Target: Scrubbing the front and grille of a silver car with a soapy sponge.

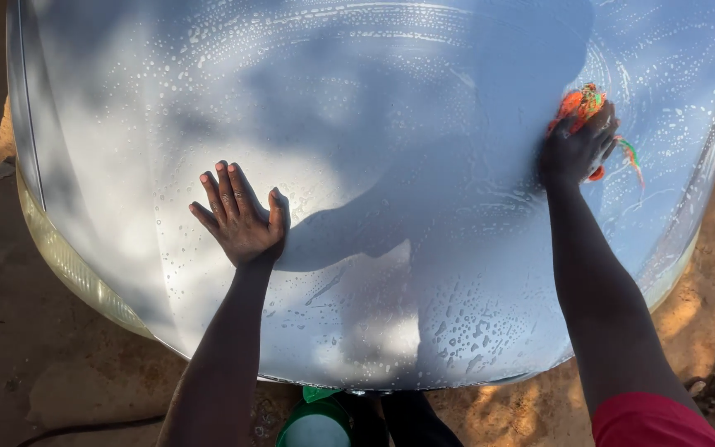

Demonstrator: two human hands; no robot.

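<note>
A silver car hood (357, 99), wet and flecked with soap suds, fills most of the view. My left hand (240, 217) lies flat on the hood, palm down, fingers spread, holding nothing. My right hand (577, 149) reaches farther up the hood on the right and presses an orange and green rag (583, 103) against the metal. Loose strands of the rag trail to the right of my fingers. My own shadow falls across the middle of the hood.
A yellowed headlight (68, 269) curves along the hood's left edge. Reddish dirt ground (10, 348) surrounds the car. A green bucket (314, 422) stands by my feet under the hood's front edge. A dark hose or cable lies at the lower left.
</note>
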